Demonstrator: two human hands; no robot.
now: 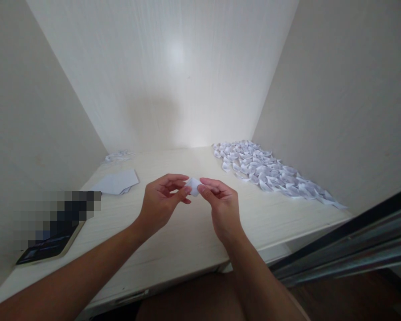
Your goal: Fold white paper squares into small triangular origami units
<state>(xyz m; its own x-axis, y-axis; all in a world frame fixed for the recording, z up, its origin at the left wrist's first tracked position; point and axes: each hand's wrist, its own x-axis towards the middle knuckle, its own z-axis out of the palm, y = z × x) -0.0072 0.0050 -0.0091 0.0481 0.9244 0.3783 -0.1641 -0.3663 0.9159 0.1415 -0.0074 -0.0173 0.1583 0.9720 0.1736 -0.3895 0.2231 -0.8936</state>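
A small folded piece of white paper [194, 186] is held in the air above the pale wooden shelf [187, 232], pinched from both sides. My left hand [163, 203] grips its left edge between thumb and fingers. My right hand [220, 203] pinches its right edge, fingers curled. Both hands meet at the middle of the view, a little above the surface.
A large heap of several folded white paper pieces [270, 171] lies along the right wall. Flat white sheets [116, 182] lie at the left, a few small paper bits [118, 156] at the back left. A dark tablet-like device [50, 245] rests near the left front edge.
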